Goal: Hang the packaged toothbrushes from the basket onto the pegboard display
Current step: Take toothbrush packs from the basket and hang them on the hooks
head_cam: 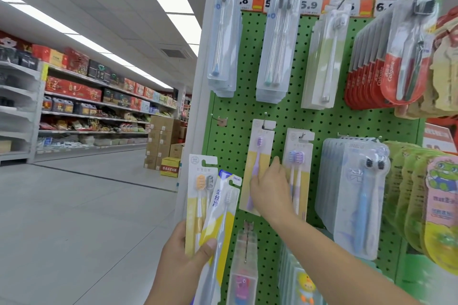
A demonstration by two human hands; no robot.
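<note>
Centre of frame: right hand [269, 188] grasps the purple toothbrush pack [256, 168], which hangs on a hook [264, 120] of the green pegboard [322, 121]. Lower centre: left hand [183, 257] clenches two more packs [210, 205], thumb across their fronts, just left of the board.

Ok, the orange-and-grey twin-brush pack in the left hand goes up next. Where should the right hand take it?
Probably by the upper card of the orange-and-grey pack, just below its hook slot, coming from the right. That end stands free above the left hand, whose thumb pins the lower part; the yellow pack overlaps its right edge. The right hand is on the purple pack.
</note>
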